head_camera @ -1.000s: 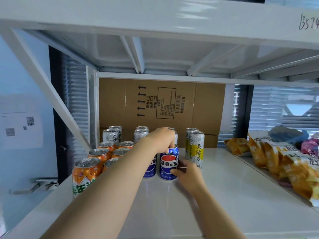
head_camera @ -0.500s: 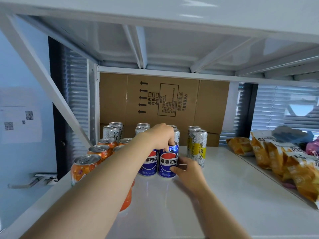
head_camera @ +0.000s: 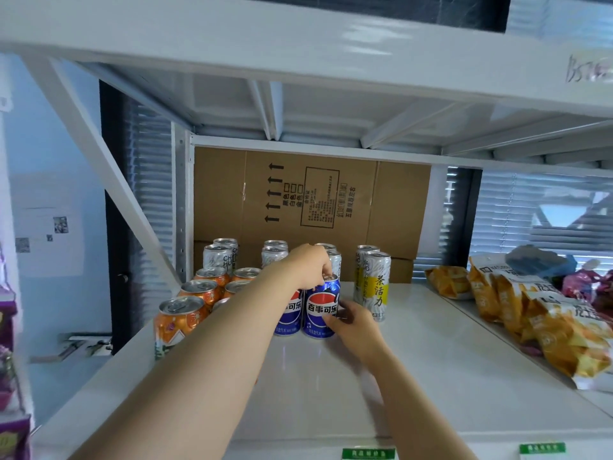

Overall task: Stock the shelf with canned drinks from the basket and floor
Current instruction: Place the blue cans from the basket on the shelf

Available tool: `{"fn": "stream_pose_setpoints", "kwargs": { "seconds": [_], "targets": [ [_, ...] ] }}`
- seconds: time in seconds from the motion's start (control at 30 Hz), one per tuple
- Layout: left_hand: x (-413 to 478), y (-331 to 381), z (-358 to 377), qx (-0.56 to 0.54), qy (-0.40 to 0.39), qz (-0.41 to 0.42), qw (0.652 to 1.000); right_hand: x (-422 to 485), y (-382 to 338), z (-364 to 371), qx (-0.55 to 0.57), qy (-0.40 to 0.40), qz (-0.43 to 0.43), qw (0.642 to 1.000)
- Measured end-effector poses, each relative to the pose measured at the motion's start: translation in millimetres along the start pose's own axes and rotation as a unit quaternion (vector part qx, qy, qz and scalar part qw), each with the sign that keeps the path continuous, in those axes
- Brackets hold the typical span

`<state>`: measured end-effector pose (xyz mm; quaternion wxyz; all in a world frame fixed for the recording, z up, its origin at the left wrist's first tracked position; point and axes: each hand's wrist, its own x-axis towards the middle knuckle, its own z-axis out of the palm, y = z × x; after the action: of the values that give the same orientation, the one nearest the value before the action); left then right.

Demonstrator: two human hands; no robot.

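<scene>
Single view: head-worn, wide-angle. Positioned at the front edge of the shelf (head_camera: 431,376), just below the upper shelf (head_camera: 298,44), facing straight in toward the cardboard box (head_camera: 311,200) at the back edge. Close range: both forearms enter from the bottom, left hand (head_camera: 308,267) and right hand (head_camera: 356,323) meeting on the blue can (head_camera: 321,307) mid-frame. Snack bags (head_camera: 537,323) at right margin.

Glossy metal cans (head_camera: 321,307) stand on a smooth, shiny white shelf (head_camera: 431,376); at 12 o'clock, matt brown cardboard (head_camera: 311,200); at 3 o'clock, glossy bags (head_camera: 547,327).
</scene>
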<state>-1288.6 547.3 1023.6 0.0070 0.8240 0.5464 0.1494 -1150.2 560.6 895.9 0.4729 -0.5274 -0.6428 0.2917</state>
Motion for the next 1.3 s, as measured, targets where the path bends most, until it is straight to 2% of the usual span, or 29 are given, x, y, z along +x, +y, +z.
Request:
{"fn": "stream_pose_setpoints", "kwargs": {
  "seconds": [0.07,0.23,0.37,0.5,0.63,0.83,0.93,1.17,1.3],
  "targets": [
    [-2,5,0,-0.015,0.019,-0.014,1.0,-1,-11,-1,0.006,0.021,0.031,0.999],
    [-27,11,-7,-0.097,0.137,-0.059,0.984,-24,-41,-12,-0.01,0.099,0.053,0.994],
    [-53,8,-2,-0.22,0.213,-0.06,0.95,-50,-69,-22,0.061,0.138,0.053,0.987],
    [-85,7,2,-0.338,0.232,-0.014,0.912,-67,-101,-22,0.075,0.146,0.045,0.985],
    [-122,12,-7,-0.425,0.287,-0.011,0.858,-90,-123,-14,0.083,0.121,0.011,0.989],
    [-182,19,-11,-0.467,0.341,-0.068,0.813,-139,-141,-7,0.025,0.088,-0.051,0.995],
    [-223,28,-7,-0.48,0.371,-0.106,0.788,-171,-146,-1,0.03,0.047,-0.067,0.996],
    [-332,30,15,-0.444,0.419,-0.197,0.767,-247,-150,31,0.067,-0.087,-0.096,0.989],
    [-410,14,17,-0.433,0.468,-0.239,0.732,-292,-159,76,0.118,-0.157,-0.093,0.976]
  ]
}}
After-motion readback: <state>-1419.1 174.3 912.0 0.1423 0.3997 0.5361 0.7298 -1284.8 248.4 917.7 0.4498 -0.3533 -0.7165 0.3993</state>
